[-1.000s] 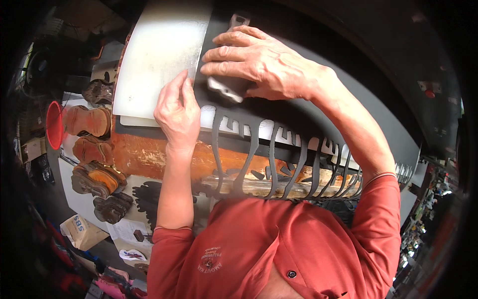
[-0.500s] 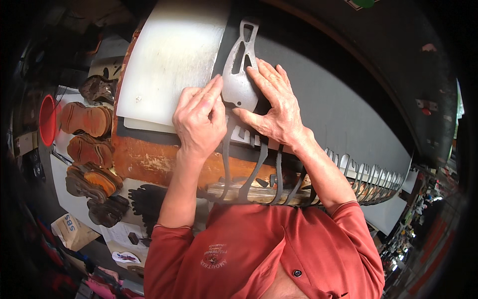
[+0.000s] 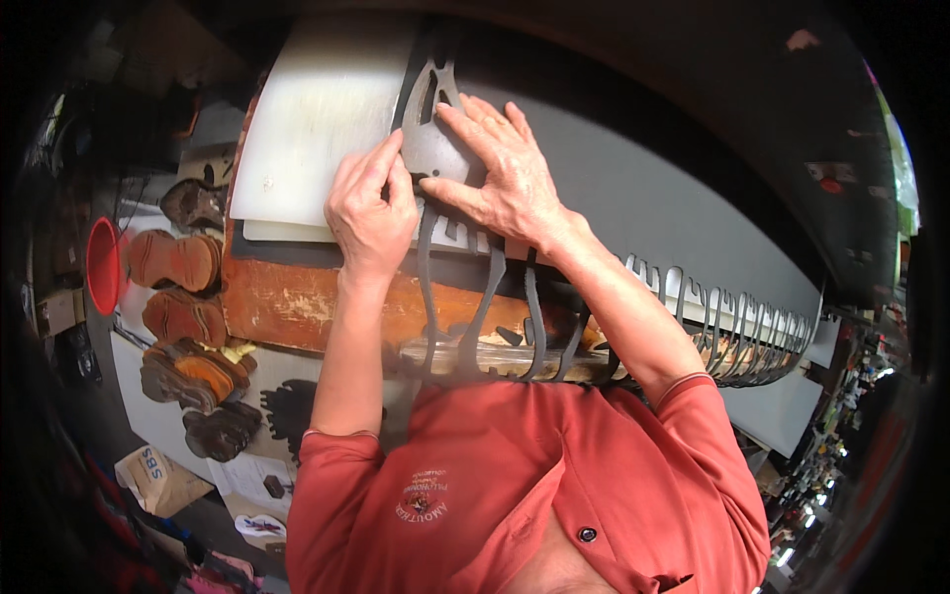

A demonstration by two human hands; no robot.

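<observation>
- The flat grey metal cutting template with openwork slots (image 3: 432, 139) lies on the long grey sheet of strap material (image 3: 633, 198), just right of the white plastic cutting board (image 3: 317, 119).
- To trace it cleanly, I judge the template must be pinned flat without slipping.
- The right hand (image 3: 505, 183) presses it with fingers spread, palm down.
- The left hand (image 3: 371, 213), fingers curled and pinched, touches the template's left edge; whether it grips a tool I cannot tell.

The worn orange workbench (image 3: 297, 302) carries a white cutting board (image 3: 317, 129) and a long dark grey sheet (image 3: 643, 213), cut-out strips dangling over its front edge.
</observation>
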